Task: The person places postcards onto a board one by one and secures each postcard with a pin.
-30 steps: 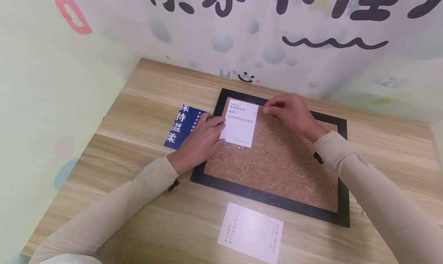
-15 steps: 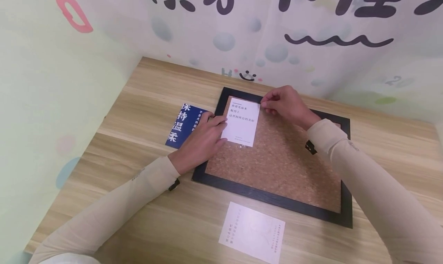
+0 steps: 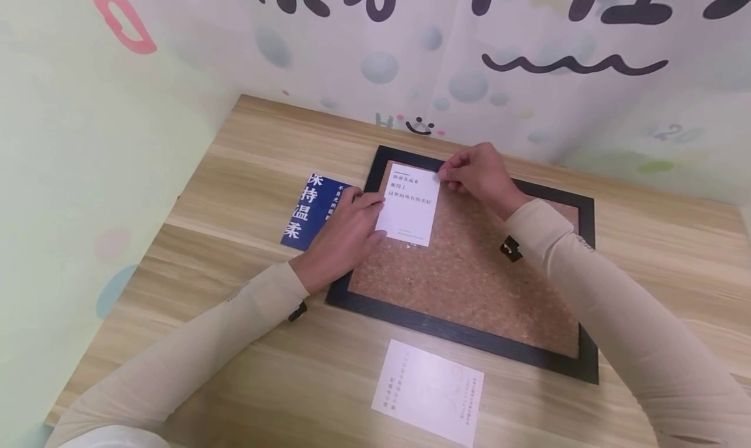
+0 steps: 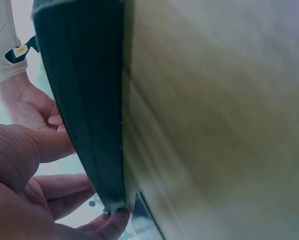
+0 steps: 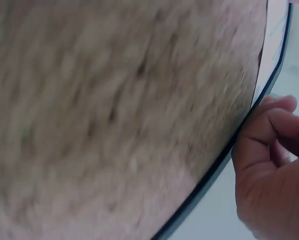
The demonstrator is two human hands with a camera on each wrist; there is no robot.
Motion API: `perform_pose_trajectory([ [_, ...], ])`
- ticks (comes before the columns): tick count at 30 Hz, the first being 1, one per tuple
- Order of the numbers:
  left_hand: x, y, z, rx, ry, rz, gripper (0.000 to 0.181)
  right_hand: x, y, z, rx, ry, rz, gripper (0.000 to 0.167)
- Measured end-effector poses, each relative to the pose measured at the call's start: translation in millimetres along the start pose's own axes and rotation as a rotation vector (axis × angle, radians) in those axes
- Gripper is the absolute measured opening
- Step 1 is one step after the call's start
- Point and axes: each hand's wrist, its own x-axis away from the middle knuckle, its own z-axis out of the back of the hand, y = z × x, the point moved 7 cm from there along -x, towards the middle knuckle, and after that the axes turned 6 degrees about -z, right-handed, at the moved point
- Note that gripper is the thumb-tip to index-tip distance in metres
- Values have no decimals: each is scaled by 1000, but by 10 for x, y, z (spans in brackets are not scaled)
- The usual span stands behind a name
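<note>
A white card (image 3: 407, 210) with printed characters lies on the upper left of a black-framed cork board (image 3: 463, 291). My left hand (image 3: 342, 240) reaches over the board's left frame; its fingertips press the card's left edge. In the left wrist view, the left hand's fingers (image 4: 112, 227) lie close along the dark frame (image 4: 89, 100). At the card's upper right corner, my right hand (image 3: 482, 177) pinches a small, pale, translucent pin-like thing (image 5: 274, 95), mostly hidden by the fingers. Its exact kind is too small to tell.
A blue card (image 3: 305, 220) with white characters lies left of the board, partly behind the left hand. A pale square card (image 3: 428, 392) sits on the wooden table (image 3: 281, 383) in front. A printed wall (image 3: 375, 44) rises behind the table's back edge.
My right hand has moved left from a little beyond the card to its upper right corner, with fingers still pinched. The left hand has stayed on the card's left edge.
</note>
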Motion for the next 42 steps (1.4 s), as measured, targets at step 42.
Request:
perform_pose_trajectory([
  [42, 5, -12, -55, 8, 16, 56, 51, -30, 95, -44, -176, 9, -170, 14],
])
